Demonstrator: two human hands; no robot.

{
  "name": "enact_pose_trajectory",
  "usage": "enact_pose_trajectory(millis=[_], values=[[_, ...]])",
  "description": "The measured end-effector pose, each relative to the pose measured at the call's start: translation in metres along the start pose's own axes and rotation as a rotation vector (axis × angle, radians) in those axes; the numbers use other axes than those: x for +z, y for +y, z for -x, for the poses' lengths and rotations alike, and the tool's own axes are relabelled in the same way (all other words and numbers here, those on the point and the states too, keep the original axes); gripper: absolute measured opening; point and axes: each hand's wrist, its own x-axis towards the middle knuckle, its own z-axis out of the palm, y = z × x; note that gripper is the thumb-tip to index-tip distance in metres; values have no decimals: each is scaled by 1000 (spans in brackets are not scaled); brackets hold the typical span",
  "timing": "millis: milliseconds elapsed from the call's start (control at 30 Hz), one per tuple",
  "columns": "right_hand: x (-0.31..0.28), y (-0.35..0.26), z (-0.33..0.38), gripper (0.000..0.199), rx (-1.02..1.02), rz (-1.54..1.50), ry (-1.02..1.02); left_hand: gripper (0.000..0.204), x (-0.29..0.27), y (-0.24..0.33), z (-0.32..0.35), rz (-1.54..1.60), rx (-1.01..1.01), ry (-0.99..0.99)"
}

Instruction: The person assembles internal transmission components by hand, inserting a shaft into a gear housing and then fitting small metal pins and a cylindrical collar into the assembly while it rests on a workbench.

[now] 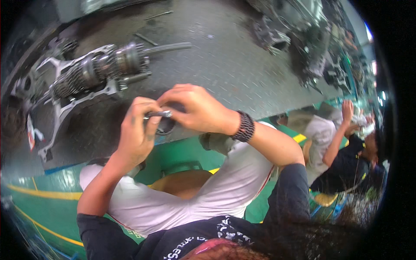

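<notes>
Close to the bench's front edge, my two hands meet. My left hand point(139, 125) is closed, its thumb and fingers pinching a short, dark metal rod point(158, 114) with a shiny round end. My right hand point(195, 106), a dark beaded bracelet at its wrist, has its fingers curled in beside the rod's shiny end. What those fingers grip is hidden; something dark shows between them. Just below the rod is a dark round piece point(166, 128), partly covered by the hands. Beyond my left hand, a gear shaft assembly point(93, 71) lies in a pale metal housing frame point(60, 115).
The metal bench point(229, 65) has a raised tread pattern. Thin metal rods point(146, 39) lie toward its far side. Large gearbox castings point(312, 43) stand at the far right. A seated co-worker in dark clothing point(342, 169) is at the right, beyond my right arm.
</notes>
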Motion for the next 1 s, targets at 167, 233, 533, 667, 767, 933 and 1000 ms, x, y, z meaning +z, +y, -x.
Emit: enact_pose_trajectory(millis=[167,233,533,667,767,933,1000], values=[[-8,-10,-5,26,90,-46,98,23,-2,7,7,143,-180,-12],[-12,-17,-3,37,-22,-343,150,25,1,14,5,151,-135,-23],[-22,-36,0,20,-124,71,101,35,-6,14,-3,207,-280,-33],[-23,-34,4,21,-39,165,-43,33,-13,1,-3,15,-171,-92],[-18,-35,5,23,16,170,-80,35,-17,2,-1,-22,-130,-122],[-20,-33,3,22,82,198,-135,38,-17,4,-1,-1,-155,-124],[-18,-30,8,24,146,166,-124,38,-20,8,-3,40,-205,-134]])
